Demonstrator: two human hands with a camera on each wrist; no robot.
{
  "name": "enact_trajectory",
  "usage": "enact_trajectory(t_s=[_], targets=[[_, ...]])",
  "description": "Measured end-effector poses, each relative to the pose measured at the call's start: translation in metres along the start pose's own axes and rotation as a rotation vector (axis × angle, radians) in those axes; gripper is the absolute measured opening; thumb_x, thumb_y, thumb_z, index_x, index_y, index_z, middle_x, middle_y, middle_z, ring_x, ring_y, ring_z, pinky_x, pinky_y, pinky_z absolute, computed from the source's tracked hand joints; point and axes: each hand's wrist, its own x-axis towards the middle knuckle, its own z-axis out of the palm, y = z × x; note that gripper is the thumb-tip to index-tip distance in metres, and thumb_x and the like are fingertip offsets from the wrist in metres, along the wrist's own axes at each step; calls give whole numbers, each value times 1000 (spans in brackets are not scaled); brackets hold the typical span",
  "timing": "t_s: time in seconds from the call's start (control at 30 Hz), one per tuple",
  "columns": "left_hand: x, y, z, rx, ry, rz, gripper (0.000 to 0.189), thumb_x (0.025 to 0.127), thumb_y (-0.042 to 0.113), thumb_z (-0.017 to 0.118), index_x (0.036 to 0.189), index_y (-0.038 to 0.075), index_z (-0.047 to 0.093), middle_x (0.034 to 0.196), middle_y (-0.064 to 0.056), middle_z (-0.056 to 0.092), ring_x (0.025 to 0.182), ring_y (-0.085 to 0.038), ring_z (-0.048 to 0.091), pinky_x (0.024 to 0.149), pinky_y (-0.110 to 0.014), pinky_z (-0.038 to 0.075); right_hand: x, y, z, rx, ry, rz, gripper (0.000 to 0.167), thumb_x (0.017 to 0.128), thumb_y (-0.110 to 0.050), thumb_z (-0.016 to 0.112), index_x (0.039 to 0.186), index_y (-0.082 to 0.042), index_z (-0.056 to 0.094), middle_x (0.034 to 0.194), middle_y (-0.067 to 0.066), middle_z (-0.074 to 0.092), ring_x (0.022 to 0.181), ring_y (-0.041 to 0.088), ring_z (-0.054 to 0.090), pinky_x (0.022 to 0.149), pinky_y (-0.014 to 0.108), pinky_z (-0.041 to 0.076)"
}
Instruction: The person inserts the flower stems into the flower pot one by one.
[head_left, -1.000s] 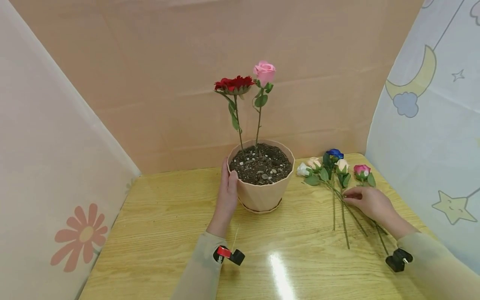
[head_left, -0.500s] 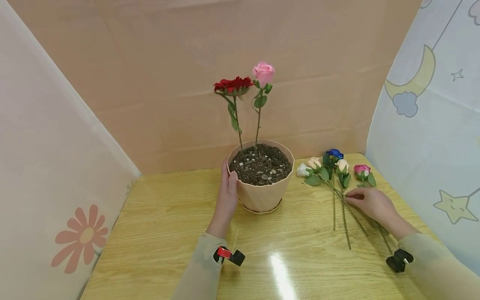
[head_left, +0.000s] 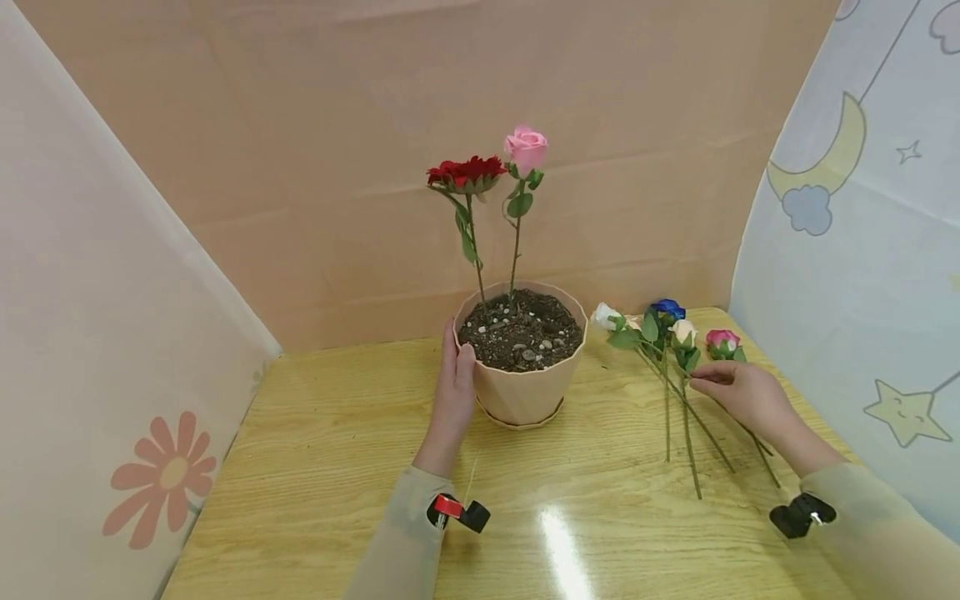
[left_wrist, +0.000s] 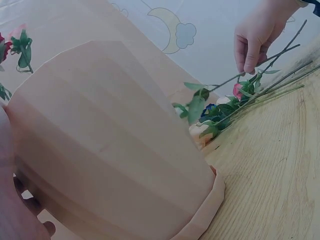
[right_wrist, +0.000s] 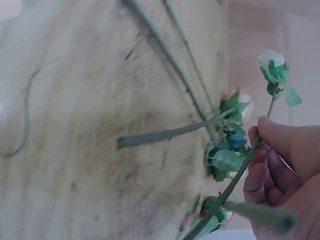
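Peach-toned pot [head_left: 521,396] in the head view: the left hand [head_left: 454,379] lies against its left side, fingers fairly straight, thumb near the rim. From the right, the right hand [head_left: 750,400] reaches over the desk [head_left: 337,467], pinching the stem of the white rose [head_left: 606,317]; its bloom points left, beside the pot.

In the left wrist view, the right hand's fingertips point down, the stem slanting from them toward the pot.

In the right wrist view, thumb and fingers close on the stem, bloom beyond the fingertips.
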Motion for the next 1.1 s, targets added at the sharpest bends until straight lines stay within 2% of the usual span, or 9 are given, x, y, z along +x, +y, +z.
enact_trajectory(t_s=[0.23,0.4,0.5,0.57,0.7,0.77,0.83,0.93,1.1], targets=[[0,0,-1,4,13,10,66,122,46,33,180,32,6,185,-2,4,168,-32,10,132,-62,14,3,-21,-7,87,24,28,44,112,-35,70,136,1,76,131,27,73,112,47,70,81,49,60],[-1,0,-1,-4,14,-9,67,121,49,35,179,36,5,186,0,4,168,-29,10,133,-60,15,7,-36,-10,126,54,22,46,111,-39,70,136,-1,77,134,25,72,117,44,69,82,32,56],[0,0,-1,-5,14,-4,67,121,49,34,180,35,5,186,-2,4,169,-30,9,133,-61,14,9,-44,-13,152,67,18,45,111,-39,71,136,-1,77,135,24,71,117,42,68,79,25,54],[-1,1,-1,-5,12,-4,67,121,49,34,180,35,5,186,-2,4,169,-30,9,133,-62,14,9,-49,-15,175,68,32,48,111,-41,70,137,-2,76,138,23,69,116,34,67,79,24,53],[0,1,-1,-8,4,-15,67,121,49,35,179,35,5,185,2,3,169,-31,10,132,-62,15,9,-61,-18,227,84,67,53,110,-47,69,143,-5,73,142,18,69,107,8,65,81,22,54],[0,2,-1,-10,0,-17,67,121,49,35,179,36,5,185,3,3,169,-32,10,132,-64,15,10,-69,-20,250,104,65,54,110,-49,69,142,-6,73,136,11,72,100,-2,64,81,20,54],[-1,2,0,-6,2,-13,67,121,49,35,179,35,5,185,2,4,169,-32,10,132,-64,15,12,-78,-24,278,131,51,54,109,-49,70,141,-6,74,126,0,76,93,-5,66,79,18,54],[-1,1,-1,-7,4,-2,67,121,48,35,180,34,6,185,1,5,169,-33,11,132,-63,15,16,-96,-29,328,166,23,54,108,-48,72,140,-5,73,112,-15,76,91,-1,69,78,17,55],[-1,2,-1,-16,2,9,66,122,47,34,180,32,6,185,0,5,168,-33,11,132,-62,15,23,-128,-38,395,202,5,58,106,-51,73,141,-5,72,104,-20,76,94,5,71,78,18,55]])
